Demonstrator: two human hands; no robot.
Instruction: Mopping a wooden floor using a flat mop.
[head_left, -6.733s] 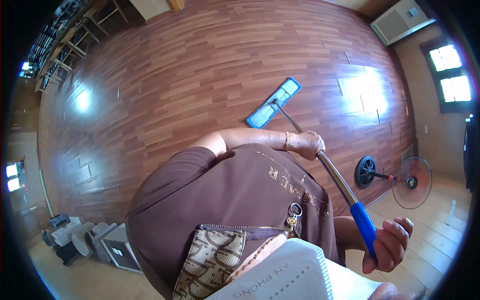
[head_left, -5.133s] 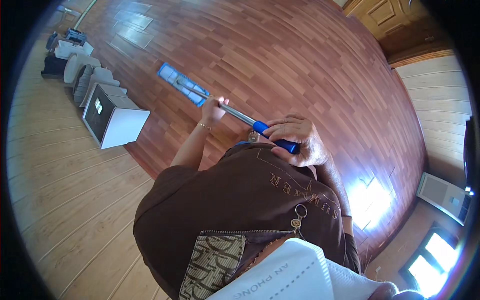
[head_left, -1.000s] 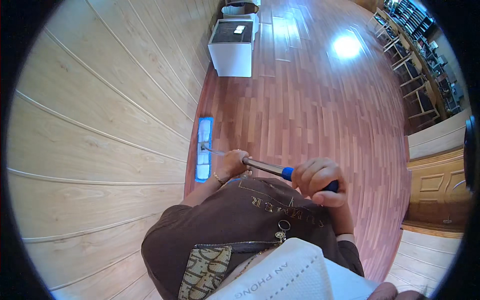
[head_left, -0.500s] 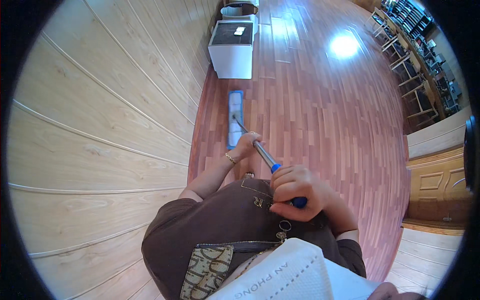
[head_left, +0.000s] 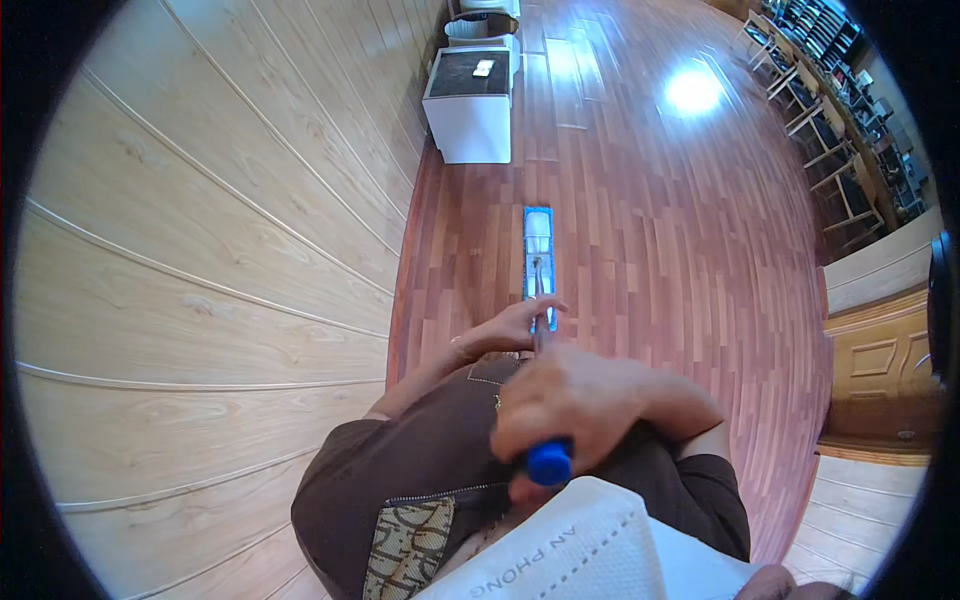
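A flat mop (head_left: 539, 228) with a blue-edged, pale rectangular head lies on the wood-plank floor in front of me. Its metal pole rises from the head toward my chest. My left hand (head_left: 525, 318) is closed round the lower part of the pole, just above the head. Higher up, my right hand (head_left: 570, 405) wraps the grip, slightly blurred by motion. The blue end cap (head_left: 549, 463) of the pole sticks out below that fist, close to my brown shirt (head_left: 420, 450).
A pale panelled wall (head_left: 220, 280) runs along the left. Ahead against it stands a white cabinet (head_left: 476, 130) with a dark top and a small white item on it. Chairs (head_left: 845, 200) line a long counter at far right, near a wooden door (head_left: 880, 370).
The mop head has moved right, away from the left wall, and slightly nearer. My right hand has come closer to my chest, and the pole now points more straight ahead.
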